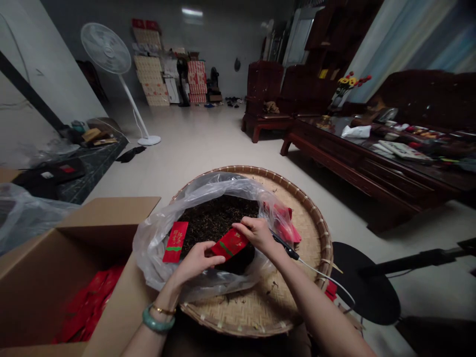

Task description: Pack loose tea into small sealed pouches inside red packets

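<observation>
And here the left hand [203,259] and right hand [256,234] pinch opposite ends of a flat red rectangular packet [230,244], seemingly to keep it steady over dark, loose leaves [208,218].

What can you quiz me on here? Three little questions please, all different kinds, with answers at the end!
1. True or false: the green bangle is on the same arm as the left hand.
2. What lies inside the cardboard box?
A: yellow flowers
B: red packets
C: shoes
3. Fill the gap: the right hand helps hold a small packet above the plastic bag, which rests on a round woven ____.

Key: 1 true; 2 B; 3 tray.
</observation>
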`<state>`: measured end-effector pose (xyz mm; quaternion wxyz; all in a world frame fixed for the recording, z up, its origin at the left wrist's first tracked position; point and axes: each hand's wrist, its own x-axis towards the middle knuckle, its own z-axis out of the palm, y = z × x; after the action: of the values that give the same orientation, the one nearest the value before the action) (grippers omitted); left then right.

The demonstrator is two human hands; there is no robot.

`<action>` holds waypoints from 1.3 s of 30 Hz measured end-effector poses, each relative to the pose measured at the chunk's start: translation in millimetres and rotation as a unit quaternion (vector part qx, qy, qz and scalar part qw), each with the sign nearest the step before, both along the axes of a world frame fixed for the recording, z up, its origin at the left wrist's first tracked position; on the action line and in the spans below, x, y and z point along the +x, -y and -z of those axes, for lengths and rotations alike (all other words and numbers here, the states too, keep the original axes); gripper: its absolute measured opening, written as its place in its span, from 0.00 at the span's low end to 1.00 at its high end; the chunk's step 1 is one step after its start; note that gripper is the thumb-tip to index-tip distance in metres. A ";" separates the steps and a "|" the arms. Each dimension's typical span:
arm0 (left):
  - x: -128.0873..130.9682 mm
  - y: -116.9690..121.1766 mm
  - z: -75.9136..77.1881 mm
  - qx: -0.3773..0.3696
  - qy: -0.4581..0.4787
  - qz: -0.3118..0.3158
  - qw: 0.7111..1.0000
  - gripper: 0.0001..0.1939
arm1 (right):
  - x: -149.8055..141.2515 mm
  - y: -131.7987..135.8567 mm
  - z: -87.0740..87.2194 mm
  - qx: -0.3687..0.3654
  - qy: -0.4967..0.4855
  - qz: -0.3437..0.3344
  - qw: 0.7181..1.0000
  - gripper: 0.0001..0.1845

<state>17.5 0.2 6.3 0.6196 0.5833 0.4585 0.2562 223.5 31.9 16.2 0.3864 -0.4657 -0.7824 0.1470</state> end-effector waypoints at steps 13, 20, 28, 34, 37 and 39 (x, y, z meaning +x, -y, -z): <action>38.4 -0.4 -2.7 -0.055 0.034 -0.047 0.997 0.16 | -16.2 2.5 3.4 -0.024 0.052 -0.049 0.997 0.25; 36.9 -0.8 10.6 -0.095 0.105 -0.098 0.985 0.19 | -0.9 9.0 -8.8 -0.154 -0.040 -0.034 0.987 0.13; 35.4 4.8 5.4 -0.124 0.137 -0.037 0.982 0.26 | -2.0 12.1 -2.0 -0.184 -0.091 -0.012 0.979 0.07; 24.4 6.1 6.2 -0.138 0.129 -0.016 0.982 0.26 | -3.2 10.8 -0.2 -0.181 -0.102 -0.026 0.978 0.08; 24.7 4.8 7.1 -0.146 0.165 -0.028 0.975 0.27 | -2.8 11.1 1.0 -0.171 -0.100 -0.034 0.980 0.09; 25.8 4.4 8.5 -0.143 0.176 -0.049 0.973 0.26 | -2.7 11.1 2.1 -0.169 -0.097 -0.036 0.980 0.10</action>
<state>43.3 -4.2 -2.1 0.7542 0.4116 0.4022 0.3162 220.9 20.8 14.0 0.3706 -0.4797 -0.7210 0.3357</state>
